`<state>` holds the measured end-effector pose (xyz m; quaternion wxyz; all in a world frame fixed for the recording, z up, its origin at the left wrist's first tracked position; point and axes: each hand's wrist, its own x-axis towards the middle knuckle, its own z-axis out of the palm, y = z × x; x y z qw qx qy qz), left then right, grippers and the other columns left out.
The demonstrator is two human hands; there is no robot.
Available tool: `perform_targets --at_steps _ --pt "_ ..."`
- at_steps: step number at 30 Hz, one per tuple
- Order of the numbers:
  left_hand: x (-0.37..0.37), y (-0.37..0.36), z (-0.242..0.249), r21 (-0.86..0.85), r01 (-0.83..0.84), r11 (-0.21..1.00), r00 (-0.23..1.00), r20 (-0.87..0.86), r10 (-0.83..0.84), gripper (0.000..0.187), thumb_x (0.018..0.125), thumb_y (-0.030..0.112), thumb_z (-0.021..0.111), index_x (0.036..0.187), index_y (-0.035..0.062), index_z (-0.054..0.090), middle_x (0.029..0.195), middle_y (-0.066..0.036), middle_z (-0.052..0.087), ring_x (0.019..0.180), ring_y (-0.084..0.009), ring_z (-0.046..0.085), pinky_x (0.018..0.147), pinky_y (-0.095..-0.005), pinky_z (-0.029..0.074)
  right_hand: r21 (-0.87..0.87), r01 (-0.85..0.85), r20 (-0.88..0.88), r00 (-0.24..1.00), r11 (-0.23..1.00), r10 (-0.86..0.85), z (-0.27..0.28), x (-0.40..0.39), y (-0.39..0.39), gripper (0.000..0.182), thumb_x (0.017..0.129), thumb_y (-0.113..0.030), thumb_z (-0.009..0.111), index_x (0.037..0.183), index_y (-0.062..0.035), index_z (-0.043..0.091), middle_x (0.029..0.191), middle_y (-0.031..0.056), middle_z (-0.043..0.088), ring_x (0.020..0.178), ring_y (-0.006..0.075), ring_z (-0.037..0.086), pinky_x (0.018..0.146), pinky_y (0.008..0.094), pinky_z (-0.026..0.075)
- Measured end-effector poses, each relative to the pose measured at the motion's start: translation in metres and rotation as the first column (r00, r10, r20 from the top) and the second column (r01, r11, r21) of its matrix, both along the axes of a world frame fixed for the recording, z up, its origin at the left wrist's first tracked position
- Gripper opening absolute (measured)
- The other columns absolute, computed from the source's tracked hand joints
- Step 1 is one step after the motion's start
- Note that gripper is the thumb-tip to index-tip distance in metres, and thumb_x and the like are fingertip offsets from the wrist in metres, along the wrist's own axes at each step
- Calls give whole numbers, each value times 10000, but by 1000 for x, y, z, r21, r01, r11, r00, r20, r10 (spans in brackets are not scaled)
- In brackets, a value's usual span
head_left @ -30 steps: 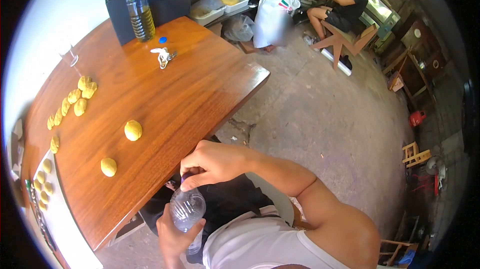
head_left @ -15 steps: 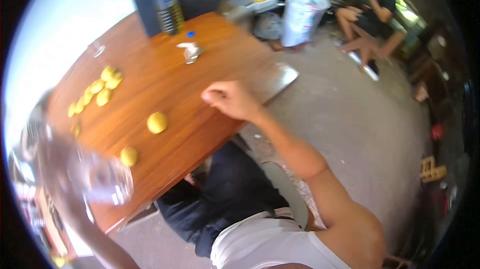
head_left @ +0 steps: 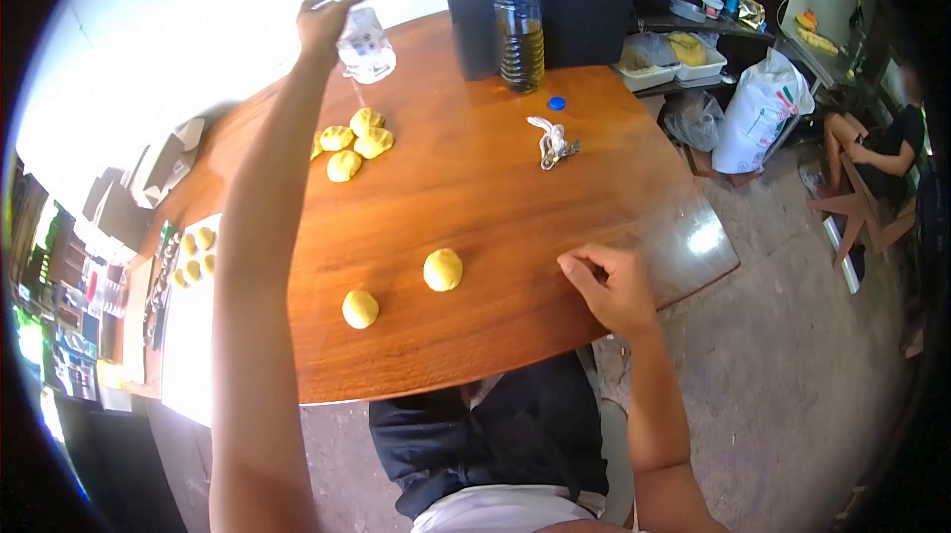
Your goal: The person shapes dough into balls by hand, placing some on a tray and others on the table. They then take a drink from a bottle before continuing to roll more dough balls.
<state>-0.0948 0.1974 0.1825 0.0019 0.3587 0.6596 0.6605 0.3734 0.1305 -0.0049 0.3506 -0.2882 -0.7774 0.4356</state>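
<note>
My left hand reaches to the far left edge of the table, fingers apart. Right beside it, a clear plastic or glass container stands at the table's back edge; the fingers do not appear to grip it. My right hand rests near the table's front right with fingers curled in, and nothing shows in them. Between my arms lie two yellow dough balls, one rounder and nearer the middle, the other closer to the front edge. Several flattened yellow dough pieces sit beside my left forearm.
An oil bottle with a blue cap stands at the back before a black box. A loose blue cap and a crumpled clear wrapper lie nearby. At left, a white tray holds more dough balls. A person sits far right.
My left hand has swung from the near left to the table's far edge, and the clear container is now there. The view has turned left. My right hand stays curled at the front right.
</note>
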Motion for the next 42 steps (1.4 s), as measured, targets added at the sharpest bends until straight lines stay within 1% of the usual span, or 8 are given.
perform_targets --at_steps 7,15,17,21,25,35,37,42 --pt "-3 103 -72 -224 -114 968 993 4 118 975 655 296 990 1421 -67 509 1283 -249 663 1180 -334 671 994 -426 583 -42 -30 -84 996 999 26 1 1 2 220 996 -184 725 959 32 748 729 103 710 615 128 642 577 281 493" --pt "-9 86 -72 -338 228 913 957 -97 -274 1259 689 404 971 1594 -101 256 1508 -271 521 1354 -362 560 1135 -459 467 -69 -44 -74 996 997 39 4 2 1 196 995 -160 722 962 32 749 725 97 708 609 119 638 576 271 487" --pt "0 47 -73 -385 16 923 991 -119 -67 1230 742 452 929 1611 -87 245 1468 -264 556 1357 -344 551 1128 -453 468 -16 -11 -73 997 1000 10 0 2 2 190 997 -162 721 972 24 753 729 84 710 642 95 638 585 266 479" --pt "7 -87 -89 -502 365 784 868 -122 -482 580 989 318 741 1429 -31 599 1273 -137 705 1169 -194 654 992 -350 524 2 13 11 1000 1000 -14 -6 4 -2 147 999 -123 715 1004 20 751 769 67 723 689 65 608 606 258 463" --pt "54 -201 -108 -588 394 707 845 -71 -531 259 1025 204 692 1132 -26 744 1066 -76 761 978 -143 688 946 -329 543 112 -110 65 992 988 104 0 -10 -4 110 977 -87 730 1001 19 752 757 59 702 661 94 588 613 253 457" --pt "79 -236 -172 -491 323 809 884 -149 -444 187 956 152 766 1038 -17 756 953 -92 767 871 -149 706 811 -299 567 396 -429 275 899 812 341 26 -132 -30 330 892 -99 777 1191 18 696 1024 164 724 922 377 705 897 421 562" --pt "67 -234 -175 -434 320 842 909 -111 -403 180 952 145 766 1029 -18 755 940 -90 768 843 -149 702 787 -299 565 186 -273 200 951 944 236 43 -134 -35 271 898 -67 767 1151 17 718 1055 182 751 950 327 731 861 391 578" --pt "57 -237 -192 -319 392 863 889 -111 -445 204 923 179 732 984 -12 769 854 -147 779 769 -240 742 757 -365 580 510 -399 367 902 762 227 17 -126 -19 340 958 -103 725 1272 25 707 1221 228 726 1166 375 689 1015 434 545"
